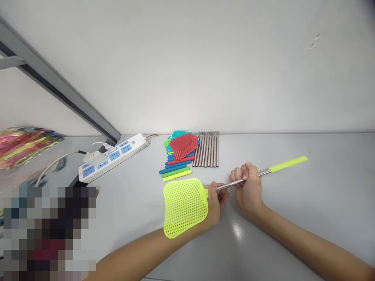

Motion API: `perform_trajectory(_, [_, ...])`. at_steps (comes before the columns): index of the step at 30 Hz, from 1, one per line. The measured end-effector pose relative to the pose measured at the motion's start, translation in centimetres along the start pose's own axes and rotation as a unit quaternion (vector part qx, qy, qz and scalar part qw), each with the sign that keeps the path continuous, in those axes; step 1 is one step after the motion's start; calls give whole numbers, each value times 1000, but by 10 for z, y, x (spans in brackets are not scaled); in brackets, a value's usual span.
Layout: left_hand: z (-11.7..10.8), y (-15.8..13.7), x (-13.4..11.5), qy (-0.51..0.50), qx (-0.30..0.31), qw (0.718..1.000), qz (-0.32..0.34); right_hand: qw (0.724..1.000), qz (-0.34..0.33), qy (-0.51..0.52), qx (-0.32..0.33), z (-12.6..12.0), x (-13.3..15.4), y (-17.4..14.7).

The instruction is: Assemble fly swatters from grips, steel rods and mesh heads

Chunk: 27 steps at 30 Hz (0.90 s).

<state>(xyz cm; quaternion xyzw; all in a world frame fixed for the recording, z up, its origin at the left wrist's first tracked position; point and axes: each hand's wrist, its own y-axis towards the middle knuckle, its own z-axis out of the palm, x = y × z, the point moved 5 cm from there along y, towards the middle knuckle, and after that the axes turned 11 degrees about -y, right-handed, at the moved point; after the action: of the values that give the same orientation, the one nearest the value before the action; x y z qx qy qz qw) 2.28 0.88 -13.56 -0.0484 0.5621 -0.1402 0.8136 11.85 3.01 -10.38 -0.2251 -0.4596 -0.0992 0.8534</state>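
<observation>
A fly swatter [186, 207] with a yellow-green mesh head, a metal rod and a yellow-green handle sleeve is held slantwise above the grey table. My left hand [216, 201] is closed around it where the head meets the rod. Farther along, my right hand [247, 185] wraps round the metal rod, just short of the sleeve. Behind the swatter lie several loose handle sleeves [175, 171] in blue, red, green and yellow. A red mesh head [184, 147] rests on top of blue and green ones. Beside them several metal rods [206, 150] lie side by side.
A white power strip [117, 156] with plugs and cables lies at the left. Plastic-wrapped colourful items [27, 144] are at the far left, beyond a grey metal frame post [58, 74]. A pale wall [219, 70] rises behind the table. The lower left corner is pixelated.
</observation>
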Motion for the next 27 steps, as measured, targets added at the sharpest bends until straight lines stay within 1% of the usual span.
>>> perform_trajectory(2, [1,2,-1,9,2,1000,7,1000,10,-3,-3,0,-4,-2])
perform_trajectory(5, [1,4,2,4,5,1000,-17,1000,13,-4,-8,0,-7,-4])
perform_trajectory(9, [-2,6,2,15,4,1000,-5,1000,12,8,-15,-2,-10,-7])
perform_trajectory(16, [-6,6,5,33,3,999,2,999,42,18,-10,-2,-19,-15])
perform_trajectory(20, [-7,8,7,22,0,1000,-5,999,46,10,-16,-3,-20,-18])
perform_trajectory(23, [-5,10,5,2,16,1000,-7,999,43,-3,-15,-3,-19,-18])
perform_trajectory(25, [-3,11,2,-21,20,1000,-7,999,42,-16,-2,-1,-18,-16])
perform_trajectory(27, [-1,12,0,-43,12,999,-10,998,47,-20,22,1,-16,-12])
